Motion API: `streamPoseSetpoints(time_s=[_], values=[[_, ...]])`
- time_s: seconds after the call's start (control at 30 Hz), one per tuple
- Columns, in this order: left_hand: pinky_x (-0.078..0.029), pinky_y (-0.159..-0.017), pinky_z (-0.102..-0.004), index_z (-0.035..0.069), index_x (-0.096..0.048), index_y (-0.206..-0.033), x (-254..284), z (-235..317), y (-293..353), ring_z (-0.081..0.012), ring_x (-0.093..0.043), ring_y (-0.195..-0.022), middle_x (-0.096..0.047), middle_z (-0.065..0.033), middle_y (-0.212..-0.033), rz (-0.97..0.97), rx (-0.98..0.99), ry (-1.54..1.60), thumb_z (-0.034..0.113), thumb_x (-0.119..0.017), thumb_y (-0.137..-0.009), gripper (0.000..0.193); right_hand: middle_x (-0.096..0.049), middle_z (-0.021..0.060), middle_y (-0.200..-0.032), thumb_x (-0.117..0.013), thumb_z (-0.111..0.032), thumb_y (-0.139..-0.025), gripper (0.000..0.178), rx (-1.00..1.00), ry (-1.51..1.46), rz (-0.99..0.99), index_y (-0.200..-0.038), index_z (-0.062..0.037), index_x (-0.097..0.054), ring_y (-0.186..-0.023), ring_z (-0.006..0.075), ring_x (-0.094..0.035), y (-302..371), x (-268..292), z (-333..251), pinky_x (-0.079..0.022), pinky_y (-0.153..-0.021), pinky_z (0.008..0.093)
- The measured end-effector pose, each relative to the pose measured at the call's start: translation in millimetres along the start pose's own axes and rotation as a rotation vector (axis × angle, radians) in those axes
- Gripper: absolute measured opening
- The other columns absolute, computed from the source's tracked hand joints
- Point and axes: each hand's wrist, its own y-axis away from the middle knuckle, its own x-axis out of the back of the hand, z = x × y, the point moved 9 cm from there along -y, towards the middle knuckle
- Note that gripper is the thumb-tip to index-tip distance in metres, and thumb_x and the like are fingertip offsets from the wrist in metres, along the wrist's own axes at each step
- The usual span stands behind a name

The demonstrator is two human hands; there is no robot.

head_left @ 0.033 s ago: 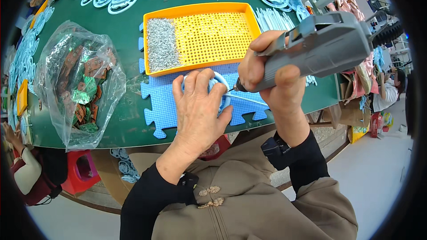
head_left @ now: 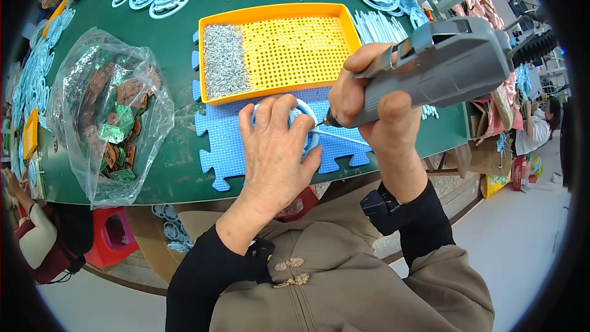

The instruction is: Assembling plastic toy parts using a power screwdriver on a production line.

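Note:
My left hand [head_left: 275,150] presses a light blue round plastic part [head_left: 312,140] down on a blue foam mat [head_left: 228,138]. Its fingers curl over the part and hide most of it. A thin light blue rod [head_left: 345,138] reaches out from it to the right. Wrapped round a grey electric screwdriver [head_left: 439,67] is my right hand [head_left: 390,110]. The tool lies tilted, its tip at the right side of the part; the exact contact point is too small to tell. Just beyond my hands, a yellow tray [head_left: 295,89] holds many small silver screws [head_left: 224,61] at its left end.
Left of the mat lies a clear plastic bag [head_left: 153,123] of green and brown circuit boards. Light blue plastic parts [head_left: 169,1] pile up along the green table's [head_left: 184,178] far side. Several light blue sticks [head_left: 378,27] lie right of the tray. Other people sit at both sides.

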Motion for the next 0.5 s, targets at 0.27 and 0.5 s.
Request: streamPoseSetpoints(time_s=[0.27, 0.5], values=[[-0.031, -0.102, -0.0501, 0.008, -0.062, -0.117, -4, -2, 0, -0.0326, -0.044, -0.121, -0.050, -0.0113, -0.126, -0.031, 0.017, -0.005, 0.016, -0.081, -0.066, 0.055, -0.054, 0.0048, -0.065, -0.079, -0.051, -0.082, 0.057, 0.071, 0.007, 0.024, -0.100, -0.0042, -0.051, -0.054, 0.0153, -0.053, 6, 0, 12, -0.042, -0.045, 0.0271], [-0.031, -0.099, -0.0502, 0.009, -0.062, -0.117, -2, -3, -1, -0.0320, -0.045, -0.120, -0.050, -0.0111, -0.125, -0.059, 0.022, -0.042, 0.016, -0.081, -0.066, 0.054, -0.050, 0.0031, -0.063, -0.075, -0.052, -0.085, 0.054, -0.002, -0.068, -0.028, -0.097, -0.0061, -0.050, -0.051, 0.0141, -0.050, -1, -6, 18, -0.039, -0.043, 0.0266]])
